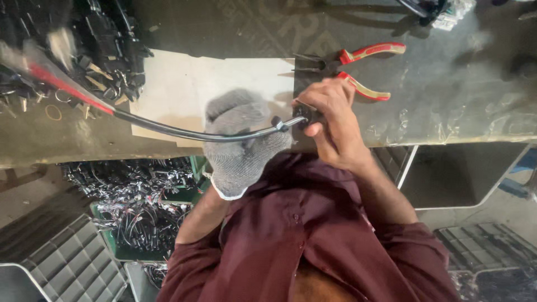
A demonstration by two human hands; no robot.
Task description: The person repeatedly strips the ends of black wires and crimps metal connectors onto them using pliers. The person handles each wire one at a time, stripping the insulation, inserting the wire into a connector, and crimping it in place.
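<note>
My left hand, in a grey knit glove, is closed around a black cable at the table's near edge. The cable runs left and up to a blurred red-sleeved end. My bare right hand pinches the small black connector at the cable's right end, just right of the glove. Both hands rest over a pale sheet of card lying on the worn workbench.
Pliers with red and cream handles lie just beyond my right hand. A heap of black cable parts and metal rings fills the upper left. Below the bench stand a green crate of wires and grey plastic crates.
</note>
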